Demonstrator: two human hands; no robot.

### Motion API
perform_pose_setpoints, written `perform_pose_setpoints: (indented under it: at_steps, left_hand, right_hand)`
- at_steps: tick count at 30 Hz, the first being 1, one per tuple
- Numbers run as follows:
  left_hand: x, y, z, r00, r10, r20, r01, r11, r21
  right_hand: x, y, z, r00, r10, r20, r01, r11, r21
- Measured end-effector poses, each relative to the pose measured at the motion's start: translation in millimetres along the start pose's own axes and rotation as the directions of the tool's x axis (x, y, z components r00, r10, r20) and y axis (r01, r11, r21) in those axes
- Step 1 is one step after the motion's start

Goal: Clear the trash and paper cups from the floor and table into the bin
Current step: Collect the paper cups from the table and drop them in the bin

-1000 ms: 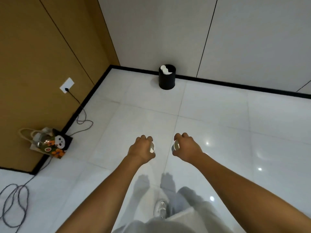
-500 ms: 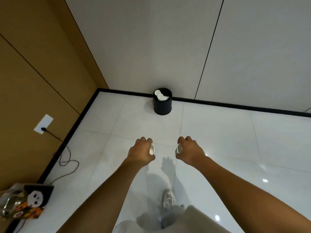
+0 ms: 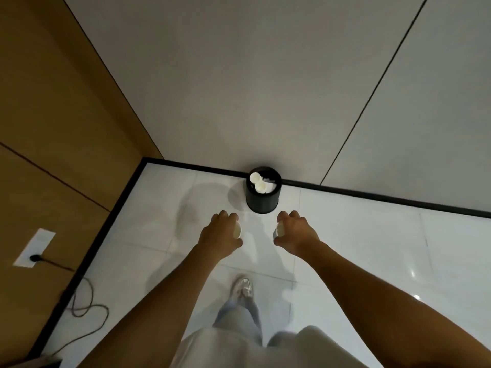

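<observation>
We are holding cups before the bin [image 3: 262, 200].
Left hand [image 3: 219, 236] is gripping a cup [image 3: 237, 230], right hand [image 3: 297, 233] another cup [image 3: 279, 230]; bin at twelve o'clock.

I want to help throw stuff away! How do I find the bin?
Look where the brown wooden wall meets the grey wall. A little right of that corner, against the grey wall's black skirting, stands the bin on the white floor. It is the only round black tub there, with white paper cups showing inside.
</observation>
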State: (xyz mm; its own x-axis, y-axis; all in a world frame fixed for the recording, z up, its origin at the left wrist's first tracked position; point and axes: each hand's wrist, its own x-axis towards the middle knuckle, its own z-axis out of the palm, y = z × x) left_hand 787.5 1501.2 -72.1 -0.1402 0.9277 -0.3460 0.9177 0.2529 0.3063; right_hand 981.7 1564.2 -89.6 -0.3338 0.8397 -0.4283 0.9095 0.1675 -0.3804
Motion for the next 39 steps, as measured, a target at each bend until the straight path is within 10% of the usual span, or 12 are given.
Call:
perform_pose_setpoints:
  at_steps: [18, 39]
  left_hand:
    - [298.8, -16.5, -70.8, 0.961, -0.276, -0.003, 0.272, 0.95, -0.155]
    - [385.3, 14.3, -21.3, 0.646, -0.752, 0.13, 0.667, 0.473, -0.576]
  right_hand:
    - [358.5, -36.6, -135.0, 0.948, -0.26, 0.185, 0.295, 0.934, -0.2]
    - [529.4, -60.0, -158.8, 0.7, -0.442, 0.561, 0.67, 0.68, -0.299]
